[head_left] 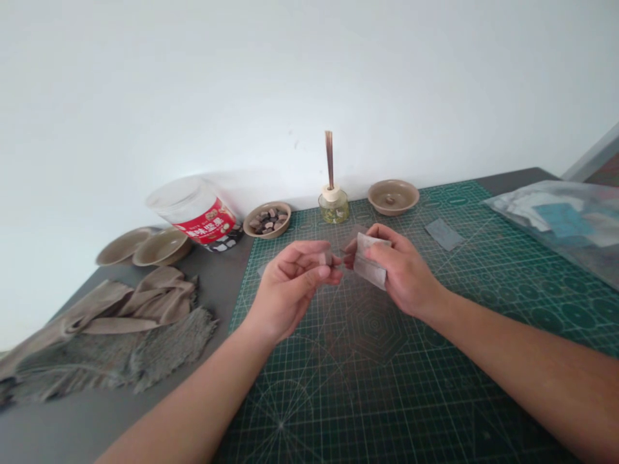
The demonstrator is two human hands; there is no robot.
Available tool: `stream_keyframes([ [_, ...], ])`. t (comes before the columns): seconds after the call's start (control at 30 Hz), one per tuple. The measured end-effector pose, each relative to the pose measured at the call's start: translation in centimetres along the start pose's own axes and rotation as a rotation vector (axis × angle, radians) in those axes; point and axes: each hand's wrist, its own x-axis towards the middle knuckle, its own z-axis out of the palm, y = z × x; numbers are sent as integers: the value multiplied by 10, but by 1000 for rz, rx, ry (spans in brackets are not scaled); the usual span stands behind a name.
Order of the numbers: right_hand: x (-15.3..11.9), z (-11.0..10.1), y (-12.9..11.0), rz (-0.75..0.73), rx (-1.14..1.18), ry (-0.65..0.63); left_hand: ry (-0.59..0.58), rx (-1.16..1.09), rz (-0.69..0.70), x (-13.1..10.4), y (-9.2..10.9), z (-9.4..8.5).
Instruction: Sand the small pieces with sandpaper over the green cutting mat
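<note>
Above the green cutting mat (309,386), my left hand (294,280) is closed round a small grey-brown block (325,258), pinched between thumb and fingers. My right hand (401,267) grips a folded pale grey cloth (370,261), its thumb pressed on top. The fingertips of both hands are close to each other, blurred where they meet. Behind the left hand stands a tan bowl of small stone-like pieces (269,219). Another tan bowl (393,197), with one small piece in it, is behind the right hand.
A reed diffuser (333,205) stands by the wall. At left are a red-labelled plastic jar (206,219), two tan bowls (164,246) and crumpled cloths (145,309). A grey rectangular sheet (444,234) lies on the mat; a clear plastic bag (565,216) is at right.
</note>
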Motion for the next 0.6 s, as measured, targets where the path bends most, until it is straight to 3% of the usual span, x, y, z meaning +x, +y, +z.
stream_keyframes([
  [0.2,-11,5,-10,-383,-591,2,7,81,-22,0,-2,-2],
  [0.33,-15,7,-9,-696,-815,-104,53,105,-46,1,-4,-2],
  [0.5,-15,4,-7,-751,-1001,-93,85,149,-49,1,-6,-4],
  [0.6,-16,3,-9,-797,-1073,-158,83,188,-27,1,-6,-6],
])
